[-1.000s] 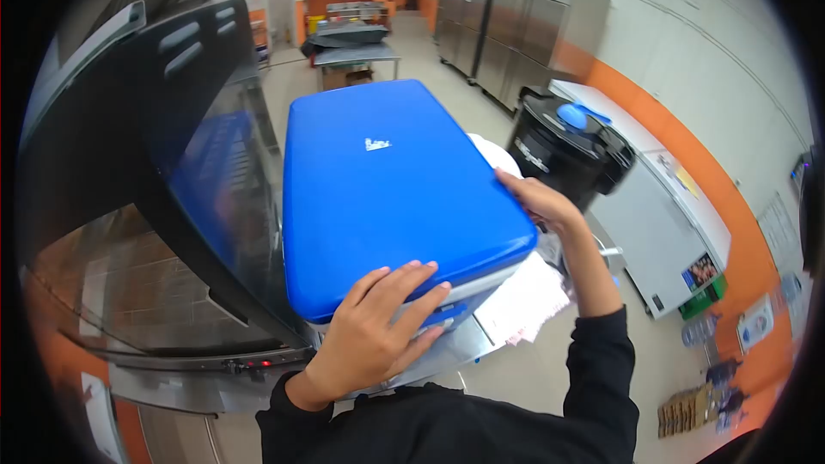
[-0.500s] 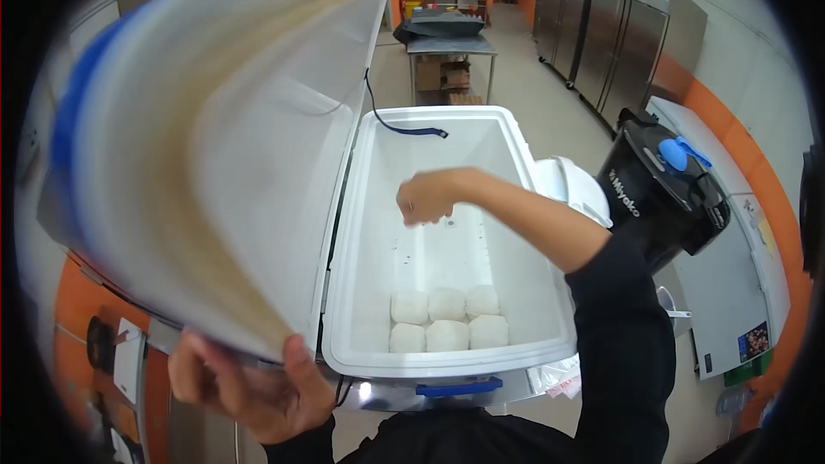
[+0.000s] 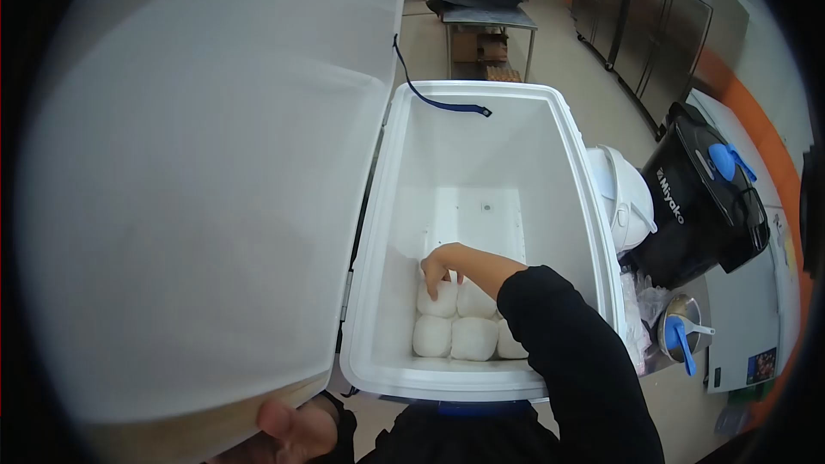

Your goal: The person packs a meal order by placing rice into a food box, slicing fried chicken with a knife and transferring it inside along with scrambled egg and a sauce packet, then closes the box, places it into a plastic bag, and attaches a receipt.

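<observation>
Inside the white cooler box (image 3: pixel 365 326), several white, rounded dough balls (image 3: pixel 474 339) sit packed together in rows at the near end. My right hand (image 3: pixel 445 265) reaches down into the box, its fingers bent around the far side of the leftmost back dough ball (image 3: pixel 438 301). Part of the right-hand side of the group is hidden behind my sleeve. At the bottom left my left hand (image 3: pixel 296 431) grips the near edge of the raised cooler lid (image 3: pixel 206 206), thumb on its tan rim. The other left fingers are partly out of view.
A dark strap (image 3: pixel 447 106) hangs from the lid into the box. To the right stand a white lidded bucket (image 3: pixel 632 206), a black Miyako container (image 3: pixel 687 198) with a blue scoop (image 3: pixel 724 161), and a metal bowl (image 3: pixel 675 314). A steel table (image 3: pixel 490 17) is beyond.
My right hand has moved down and nearer, from mid-air inside the box to the back row of dough balls. The lid has swung further left, still in my left hand. The view has shifted.
</observation>
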Demonstrator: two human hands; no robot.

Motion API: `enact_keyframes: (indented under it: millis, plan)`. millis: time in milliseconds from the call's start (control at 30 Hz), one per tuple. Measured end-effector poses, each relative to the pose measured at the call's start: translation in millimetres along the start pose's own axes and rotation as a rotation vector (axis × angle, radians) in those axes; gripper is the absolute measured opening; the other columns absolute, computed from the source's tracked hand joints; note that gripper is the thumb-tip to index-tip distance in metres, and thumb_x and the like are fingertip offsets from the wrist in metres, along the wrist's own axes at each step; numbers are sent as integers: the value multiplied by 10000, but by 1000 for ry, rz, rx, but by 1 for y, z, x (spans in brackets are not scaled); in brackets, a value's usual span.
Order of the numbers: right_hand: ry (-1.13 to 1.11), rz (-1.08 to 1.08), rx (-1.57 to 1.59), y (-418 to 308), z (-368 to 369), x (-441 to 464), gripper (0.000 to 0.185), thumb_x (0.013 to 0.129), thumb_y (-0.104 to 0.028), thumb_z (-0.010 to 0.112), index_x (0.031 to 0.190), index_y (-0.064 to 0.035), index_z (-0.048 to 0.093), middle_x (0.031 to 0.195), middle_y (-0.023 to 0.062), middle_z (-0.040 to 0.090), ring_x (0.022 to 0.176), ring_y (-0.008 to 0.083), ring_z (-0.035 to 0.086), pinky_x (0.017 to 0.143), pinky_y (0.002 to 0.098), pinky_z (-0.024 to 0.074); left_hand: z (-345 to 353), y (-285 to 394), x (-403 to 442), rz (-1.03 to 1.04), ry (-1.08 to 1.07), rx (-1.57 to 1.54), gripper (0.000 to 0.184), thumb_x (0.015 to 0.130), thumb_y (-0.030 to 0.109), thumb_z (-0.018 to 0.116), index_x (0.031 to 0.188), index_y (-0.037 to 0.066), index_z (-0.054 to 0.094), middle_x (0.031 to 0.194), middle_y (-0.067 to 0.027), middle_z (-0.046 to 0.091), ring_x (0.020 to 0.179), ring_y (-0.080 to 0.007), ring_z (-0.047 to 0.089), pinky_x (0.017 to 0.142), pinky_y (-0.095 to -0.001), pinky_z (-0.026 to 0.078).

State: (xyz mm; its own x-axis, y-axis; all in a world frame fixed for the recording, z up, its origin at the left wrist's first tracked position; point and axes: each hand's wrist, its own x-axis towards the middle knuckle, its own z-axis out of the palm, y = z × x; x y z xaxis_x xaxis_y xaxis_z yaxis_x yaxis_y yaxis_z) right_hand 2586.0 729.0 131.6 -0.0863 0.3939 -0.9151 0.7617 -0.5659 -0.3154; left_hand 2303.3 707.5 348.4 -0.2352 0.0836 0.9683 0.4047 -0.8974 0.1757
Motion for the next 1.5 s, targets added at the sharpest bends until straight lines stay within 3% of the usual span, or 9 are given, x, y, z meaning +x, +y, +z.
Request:
enact_keyframes:
  millis: [333, 367, 567, 633, 867, 967, 1200, 1400, 1500]
  plan:
    - [64, -171, 126, 11, 7, 24, 773, 543, -308, 864, 1171, 20, 556, 1129, 182, 598, 1053, 324, 590, 784, 465, 512, 2, 0, 2, -45, -163, -401, 559, 875, 166, 567, 1340, -28, 324, 1289, -237, 373, 1222, -340, 394, 982, -411, 378]
    - [156, -136, -7, -4, 5, 2, 726, 543, -283, 859, 1148, 8, 583, 1115, 159, 617, 1036, 309, 598, 795, 446, 516, 3, 6, 3, -134, -143, -514, 527, 838, 82, 585, 1304, -19, 359, 1159, -265, 460, 1172, -363, 417, 943, -436, 409]
    - [665, -165, -72, -8, -31, -177, 678, 538, -209, 835, 1103, 59, 575, 1079, 193, 619, 963, 335, 631, 784, 418, 547, 0, 9, 0, -124, -254, -646, 517, 845, 32, 588, 1320, 2, 386, 1248, -326, 444, 1150, -381, 485, 967, -417, 407]
    - [835, -98, -138, -1, -7, -268, 642, 576, -354, 807, 1055, 29, 618, 1015, 166, 639, 912, 294, 622, 803, 336, 485, -5, 17, 6, -83, -298, -622, 527, 834, 24, 616, 1321, 17, 414, 1262, -355, 444, 1131, -414, 523, 933, -415, 454]
    - [1556, -526, 702, 86, 189, -394, 518, 658, -94, 764, 1118, 9, 548, 986, 91, 633, 922, 162, 613, 814, 285, 486, -3, 51, 5, 267, -388, -663, 455, 743, 20, 710, 1178, 67, 585, 1127, -288, 577, 1004, -400, 614, 826, -426, 544]
    - [1820, -747, 992, 123, 278, -376, 741, 635, -294, 753, 1232, 40, 468, 1102, 120, 592, 1012, 205, 597, 908, 317, 463, -9, 62, -4, 439, -536, -718, 337, 798, 90, 676, 1130, 128, 636, 1134, -199, 612, 994, -357, 621, 789, -392, 555]
    - [1802, -914, 1114, 113, 337, -356, 832, 677, -359, 747, 1323, 11, 375, 1136, 154, 555, 1009, 245, 591, 867, 354, 499, -25, 71, -27, 682, -979, -769, 423, 833, 224, 632, 1251, 208, 566, 1250, -50, 573, 1128, -267, 565, 937, -419, 473]
    - [1853, -1147, 982, 75, 329, -329, 863, 646, -380, 772, 1309, 8, 380, 1123, 184, 548, 999, 273, 590, 879, 367, 482, -63, 37, -18, 219, -1301, -908, 496, 895, 282, 588, 1333, 86, 464, 1301, -124, 510, 1236, -305, 465, 1018, -396, 391]
    - [1966, -968, 590, -43, 310, -296, 922, 644, -697, 669, 1176, 24, 454, 958, 169, 553, 839, 286, 592, 673, 358, 506, -112, 5, -16, -344, -1440, -1325, 560, 915, 285, 568, 1374, 22, 384, 1327, -174, 471, 1249, -312, 441, 1042, -390, 344]
